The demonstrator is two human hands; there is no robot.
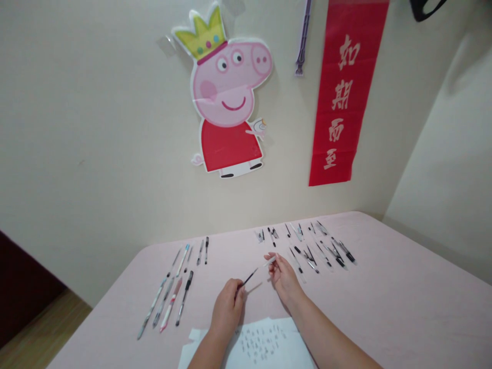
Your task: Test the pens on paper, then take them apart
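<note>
Between my two hands, above the table, runs a thin line of pen parts. My left hand (229, 303) pinches the dark end, a slender pen refill (249, 277) that slants up to the right. In the fingers of my right hand (283, 279) is a pale, clear tube that looks like a pen barrel (270, 261). Its near end lines up with the refill's tip; whether the refill sits inside it I cannot tell. Below my hands lies a white sheet of paper (265, 341) with handwriting, partly covered by my forearms.
Several whole pens (184, 297) lie in two rows on the left of the pink-covered table (403, 302). Several taken-apart pens (307, 256), with caps, barrels and refills, lie at the right back. Behind stands a wall with a cartoon pig cutout (230, 102) and a red banner (346, 97).
</note>
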